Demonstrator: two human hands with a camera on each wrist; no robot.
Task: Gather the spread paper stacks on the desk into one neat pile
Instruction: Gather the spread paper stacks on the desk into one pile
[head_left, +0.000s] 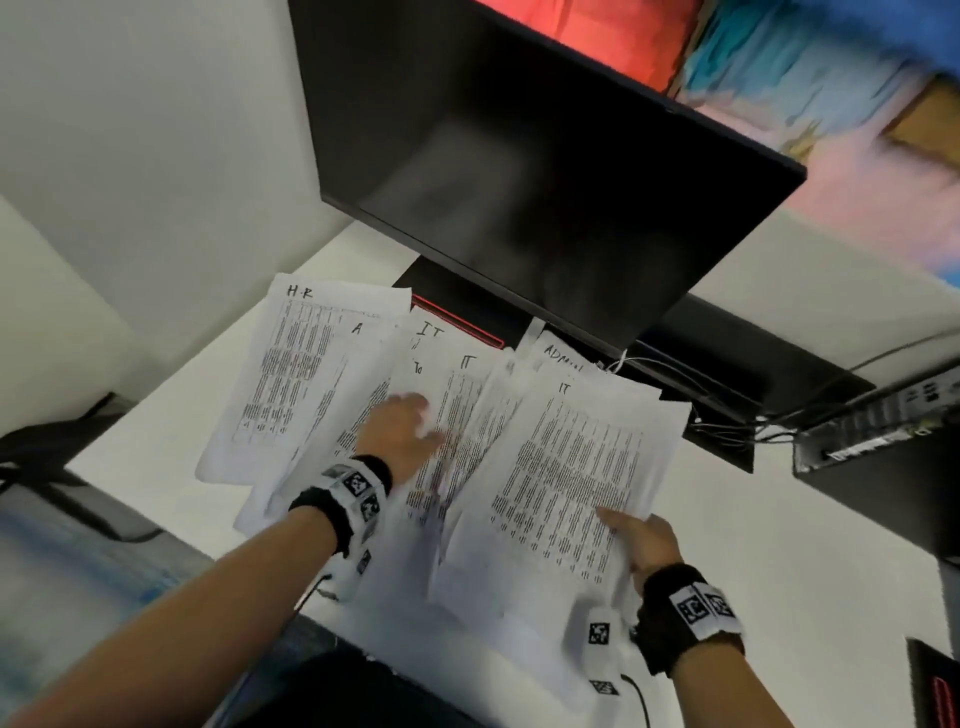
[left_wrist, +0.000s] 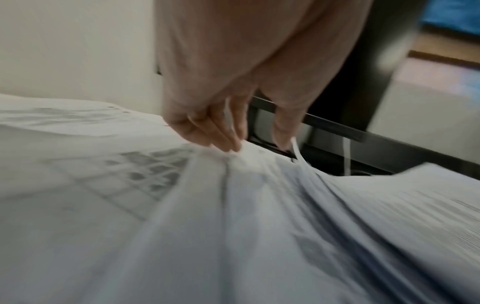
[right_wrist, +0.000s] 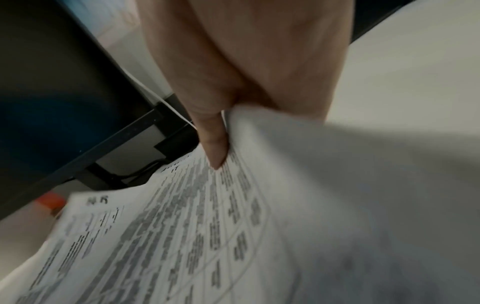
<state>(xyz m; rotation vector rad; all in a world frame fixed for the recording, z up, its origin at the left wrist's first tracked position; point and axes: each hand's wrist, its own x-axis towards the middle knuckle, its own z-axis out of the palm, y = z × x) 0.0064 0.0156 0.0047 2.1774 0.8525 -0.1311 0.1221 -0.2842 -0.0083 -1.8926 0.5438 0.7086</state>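
printed paper stacks (head_left: 457, 415) are lying fanned out and overlapping on the white bench (head_left: 779, 519), right in front of the dark monitor (head_left: 545, 182). left hand (head_left: 400, 431) is pressing down on the middle sheets with fingers (left_wrist: 223, 142) mostly straight, while right hand (head_left: 647, 540) is pinching the near corner of the rightmost stack (head_left: 571, 467), thumb (right_wrist: 214, 142) on top.

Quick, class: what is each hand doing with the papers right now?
Left hand: open, straight fingers pressing on the spread papers.
Right hand: grips the right stack, thumb on top.
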